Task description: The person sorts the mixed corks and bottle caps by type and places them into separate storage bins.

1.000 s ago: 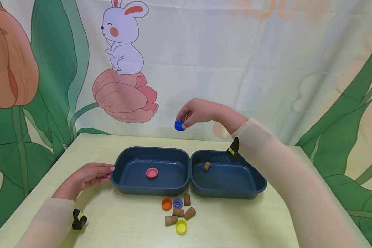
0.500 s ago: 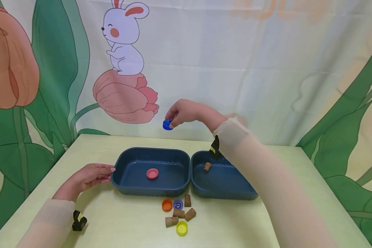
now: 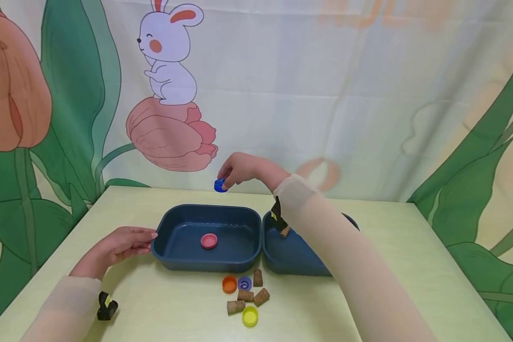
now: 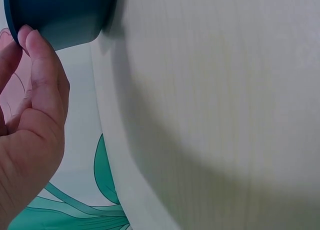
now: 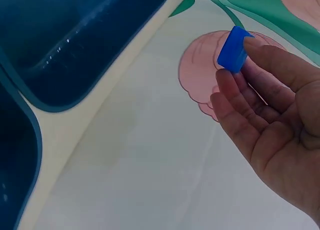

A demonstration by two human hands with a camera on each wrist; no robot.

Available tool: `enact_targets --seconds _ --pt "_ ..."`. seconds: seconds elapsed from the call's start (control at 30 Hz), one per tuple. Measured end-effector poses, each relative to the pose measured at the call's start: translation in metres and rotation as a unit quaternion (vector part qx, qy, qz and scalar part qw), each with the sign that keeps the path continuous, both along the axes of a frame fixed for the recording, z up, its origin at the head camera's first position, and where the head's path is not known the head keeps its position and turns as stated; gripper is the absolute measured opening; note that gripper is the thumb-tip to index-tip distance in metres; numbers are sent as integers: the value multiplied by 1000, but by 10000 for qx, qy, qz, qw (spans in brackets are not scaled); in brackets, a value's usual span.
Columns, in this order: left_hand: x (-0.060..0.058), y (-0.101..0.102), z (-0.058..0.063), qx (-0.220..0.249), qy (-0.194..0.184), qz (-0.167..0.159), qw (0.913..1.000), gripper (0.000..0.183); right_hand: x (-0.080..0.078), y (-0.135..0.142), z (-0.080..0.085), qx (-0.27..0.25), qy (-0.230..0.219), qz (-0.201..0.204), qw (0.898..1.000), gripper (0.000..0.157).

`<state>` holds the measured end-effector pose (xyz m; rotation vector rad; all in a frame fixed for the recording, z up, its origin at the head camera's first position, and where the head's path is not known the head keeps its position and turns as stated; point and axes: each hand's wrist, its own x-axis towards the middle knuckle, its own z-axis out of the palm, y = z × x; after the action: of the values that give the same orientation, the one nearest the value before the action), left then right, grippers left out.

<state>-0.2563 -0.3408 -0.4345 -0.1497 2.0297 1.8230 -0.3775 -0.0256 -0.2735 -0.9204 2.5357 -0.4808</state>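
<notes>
My right hand (image 3: 243, 168) pinches a blue bottle cap (image 3: 220, 185) between thumb and fingers. It hovers above the back edge of the left dark-blue container (image 3: 207, 266). In the right wrist view the blue cap (image 5: 233, 50) shows side-on at the fingertips. My left hand (image 3: 121, 244) grips the left container's rim at its left end, and the left wrist view shows the fingertips (image 4: 37, 42) against that rim. A pink cap (image 3: 209, 241) lies inside this container. In the right container (image 3: 299, 266), a cork (image 3: 284, 232) is partly covered by the right wrist's camera.
In front of the containers lie an orange cap (image 3: 229, 285), a purple cap (image 3: 244, 283), a yellow cap (image 3: 250, 316) and several corks (image 3: 261, 297). The two containers stand side by side on a pale table (image 3: 162, 308). A printed curtain (image 3: 367, 95) hangs behind.
My right hand has moved left with the blue cap, from between the containers to behind the left one, and has lowered. The left hand has stayed at the rim.
</notes>
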Motion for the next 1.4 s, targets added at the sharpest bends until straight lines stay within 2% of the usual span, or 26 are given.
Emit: enact_targets --seconds 0.37,0.6,1.0,1.17,1.4 --pt "0 -3 -2 30 -129 49 9999 18 -3 -15 -32 -143 -515 -226 9983 37" --pt "-2 -3 -2 81 -128 84 9999 15 -5 -21 -48 186 -556 -227 9980 37" --pt "-1 -3 -3 85 -188 119 9997 16 -3 -25 -77 377 -644 -454 9962 36" --pt "0 -3 -2 60 -173 88 9998 15 1 -25 -84 453 -636 -422 9961 35" --pt "-1 -3 -2 51 -139 73 9999 17 2 -26 -85 465 -567 -322 9968 34"
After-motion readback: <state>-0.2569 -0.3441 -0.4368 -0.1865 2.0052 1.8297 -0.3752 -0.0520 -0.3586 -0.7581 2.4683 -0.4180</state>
